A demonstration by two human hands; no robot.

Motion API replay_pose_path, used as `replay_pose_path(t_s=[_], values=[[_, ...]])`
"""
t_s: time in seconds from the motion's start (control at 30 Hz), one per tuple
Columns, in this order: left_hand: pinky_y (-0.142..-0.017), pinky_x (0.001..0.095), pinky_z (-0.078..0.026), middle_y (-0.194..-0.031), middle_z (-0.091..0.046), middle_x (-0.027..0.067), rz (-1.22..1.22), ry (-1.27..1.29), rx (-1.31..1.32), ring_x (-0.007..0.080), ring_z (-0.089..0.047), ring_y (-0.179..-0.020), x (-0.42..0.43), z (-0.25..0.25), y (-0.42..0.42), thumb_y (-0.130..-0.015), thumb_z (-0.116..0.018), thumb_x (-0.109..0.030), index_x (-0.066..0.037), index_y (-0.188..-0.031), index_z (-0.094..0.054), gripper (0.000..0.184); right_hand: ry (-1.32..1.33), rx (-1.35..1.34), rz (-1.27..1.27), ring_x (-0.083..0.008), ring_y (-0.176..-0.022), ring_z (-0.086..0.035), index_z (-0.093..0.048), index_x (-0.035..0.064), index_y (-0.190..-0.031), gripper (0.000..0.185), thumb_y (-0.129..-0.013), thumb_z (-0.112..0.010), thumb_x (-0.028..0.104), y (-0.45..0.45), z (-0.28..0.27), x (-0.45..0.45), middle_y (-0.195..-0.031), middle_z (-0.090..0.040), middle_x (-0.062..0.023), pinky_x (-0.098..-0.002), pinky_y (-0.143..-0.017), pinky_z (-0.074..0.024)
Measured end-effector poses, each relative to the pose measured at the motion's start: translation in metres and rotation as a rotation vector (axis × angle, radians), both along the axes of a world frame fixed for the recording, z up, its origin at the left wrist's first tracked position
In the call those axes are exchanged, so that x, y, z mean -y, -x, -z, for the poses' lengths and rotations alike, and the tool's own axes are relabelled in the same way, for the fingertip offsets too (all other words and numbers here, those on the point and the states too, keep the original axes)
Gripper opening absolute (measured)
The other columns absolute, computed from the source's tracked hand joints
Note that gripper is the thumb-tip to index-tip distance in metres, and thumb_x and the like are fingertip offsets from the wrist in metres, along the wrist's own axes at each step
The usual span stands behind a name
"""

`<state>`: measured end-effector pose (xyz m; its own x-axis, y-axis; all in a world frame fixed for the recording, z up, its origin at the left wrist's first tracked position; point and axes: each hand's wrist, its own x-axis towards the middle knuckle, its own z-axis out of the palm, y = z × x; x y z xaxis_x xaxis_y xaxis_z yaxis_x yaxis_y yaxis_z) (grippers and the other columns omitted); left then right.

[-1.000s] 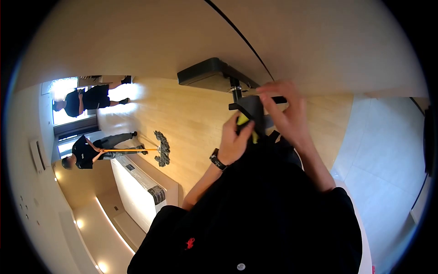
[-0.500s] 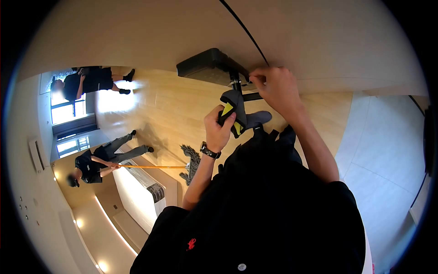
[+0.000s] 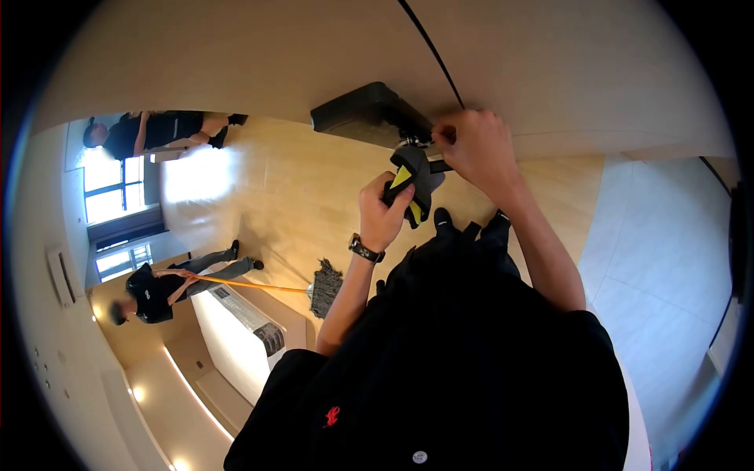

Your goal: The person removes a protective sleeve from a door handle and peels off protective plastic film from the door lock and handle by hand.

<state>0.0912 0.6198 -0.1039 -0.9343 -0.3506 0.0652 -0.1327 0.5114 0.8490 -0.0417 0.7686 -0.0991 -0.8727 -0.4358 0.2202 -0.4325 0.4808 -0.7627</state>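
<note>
My left hand (image 3: 383,213), with a dark watch on its wrist, is closed around a grey piece with yellow-green panels and black edging (image 3: 421,185); its exact kind is unclear. That piece lies against a short dark fitting below a black boxy unit (image 3: 360,115) by the pale wall. My right hand (image 3: 477,153) is beside the unit's right end, near the lower end of a black cord or line (image 3: 434,53) on the wall. Its thumb and forefinger are pinched together, and whatever may lie between them cannot be made out.
To the left, one person (image 3: 153,292) grips a mop (image 3: 323,289) on the wooden floor (image 3: 287,184). Another person (image 3: 157,135) stands near the bright window. A white wrapped mattress-like slab (image 3: 232,334) lies at lower left; grey tiles (image 3: 652,267) cover the right.
The grey and yellow-green piece has moved slightly right with my left hand and turned. My right hand keeps its pinch nearly in place. The mop head and both people have shifted.
</note>
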Motion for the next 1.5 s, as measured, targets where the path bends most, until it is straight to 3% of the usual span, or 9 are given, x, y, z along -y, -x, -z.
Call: replay_pose_path(t_s=[0.2, 0.27, 0.47, 0.5, 0.7, 0.77, 1.1, 1.33, 1.5], values=[[-0.049, 0.0261, -0.036, -0.059, -0.053, 0.0079, 0.046, 0.049, -0.070, 0.0118, -0.048, -0.053, 0.004, 0.007, -0.002, -0.077, -0.063, -0.009, 0.002, -0.075, -0.055, 0.014, -0.011, 0.010, 0.031, -0.0275, -0.064, -0.064, -0.069, 0.0103, -0.074, 0.007, -0.072, -0.062, 0.014, -0.004, 0.006, 0.002, -0.067, -0.066, -0.0071, -0.0353, -0.060, -0.0505], [-0.051, 0.0258, -0.039, -0.062, -0.055, 0.0085, 0.014, 0.013, -0.093, 0.0129, -0.052, -0.055, 0.001, 0.005, -0.001, -0.077, -0.063, -0.008, 0.002, -0.080, -0.058, 0.013, 0.065, 0.001, 0.041, -0.0331, -0.063, -0.062, -0.068, 0.0111, -0.073, 0.006, -0.071, -0.063, 0.014, -0.006, 0.011, 0.004, -0.065, -0.063, -0.0114, -0.0394, -0.058, -0.0497], [-0.058, 0.0253, -0.043, -0.070, -0.060, 0.0073, 0.041, 0.138, -0.106, 0.0112, -0.054, -0.063, -0.001, 0.001, 0.002, -0.080, -0.059, -0.005, 0.004, -0.093, -0.058, 0.017, 0.005, -0.009, 0.139, -0.0336, -0.063, -0.062, -0.066, 0.0105, -0.072, 0.006, -0.073, -0.062, 0.015, -0.019, 0.012, 0.011, -0.066, -0.063, -0.0127, -0.0404, -0.057, -0.0490], [-0.053, 0.0266, -0.043, -0.065, -0.058, 0.0112, 0.036, 0.088, -0.144, 0.0170, -0.055, -0.054, 0.001, 0.007, 0.004, -0.076, -0.063, -0.009, 0.000, -0.096, -0.058, 0.022, 0.005, -0.008, 0.141, -0.0336, -0.063, -0.062, -0.066, 0.0105, -0.072, 0.006, -0.073, -0.062, 0.015, -0.021, 0.014, 0.012, -0.066, -0.063, -0.0127, -0.0404, -0.057, -0.0490], [-0.051, 0.0262, -0.041, -0.062, -0.056, 0.0120, 0.024, 0.111, -0.109, 0.0160, -0.052, -0.052, 0.004, 0.008, 0.007, -0.075, -0.062, -0.008, 0.001, -0.094, -0.058, 0.021, 0.017, -0.072, 0.224, -0.0326, -0.063, -0.063, -0.067, 0.0105, -0.074, 0.007, -0.074, -0.063, 0.016, -0.021, 0.018, 0.013, -0.064, -0.063, -0.0122, -0.0405, -0.057, -0.0499], [-0.051, 0.0263, -0.040, -0.061, -0.056, 0.0123, 0.019, 0.105, -0.116, 0.0158, -0.051, -0.052, 0.007, 0.012, 0.006, -0.074, -0.061, -0.008, 0.002, -0.093, -0.058, 0.022, 0.184, -0.005, 0.149, -0.0312, -0.065, -0.063, -0.069, 0.0116, -0.076, 0.008, -0.073, -0.064, 0.017, -0.022, 0.019, 0.011, -0.066, -0.065, -0.0111, -0.0391, -0.059, -0.0507], [-0.051, 0.0271, -0.040, -0.060, -0.055, 0.0127, -0.003, 0.087, -0.147, 0.0143, -0.050, -0.052, 0.004, 0.007, 0.013, -0.071, -0.058, -0.008, 0.005, -0.089, -0.059, 0.022, 0.103, -0.063, 0.107, -0.0271, -0.061, -0.064, -0.072, 0.0111, -0.082, 0.009, -0.076, -0.068, 0.017, -0.018, 0.008, 0.001, -0.066, -0.065, -0.0108, -0.0351, -0.057, -0.0497], [-0.050, 0.0262, -0.040, -0.059, -0.054, 0.0117, -0.017, -0.003, -0.131, 0.0114, -0.049, -0.053, 0.002, 0.005, 0.018, -0.071, -0.057, -0.007, 0.007, -0.089, -0.059, 0.023, 0.034, -0.133, 0.188, -0.0316, -0.058, -0.060, -0.067, 0.0133, -0.070, 0.007, -0.075, -0.063, 0.017, -0.023, 0.009, 0.009, -0.060, -0.061, -0.0103, -0.0399, -0.052, -0.0471], [-0.051, 0.0266, -0.041, -0.059, -0.056, 0.0136, -0.002, 0.126, -0.112, 0.0140, -0.052, -0.053, 0.002, -0.006, 0.019, -0.070, -0.058, -0.009, 0.007, -0.088, -0.060, 0.024, 0.005, -0.158, 0.261, -0.0323, -0.058, -0.060, -0.067, 0.0130, -0.068, 0.009, -0.074, -0.063, 0.018, -0.029, 0.010, 0.016, -0.061, -0.061, -0.0116, -0.0397, -0.050, -0.0455]])
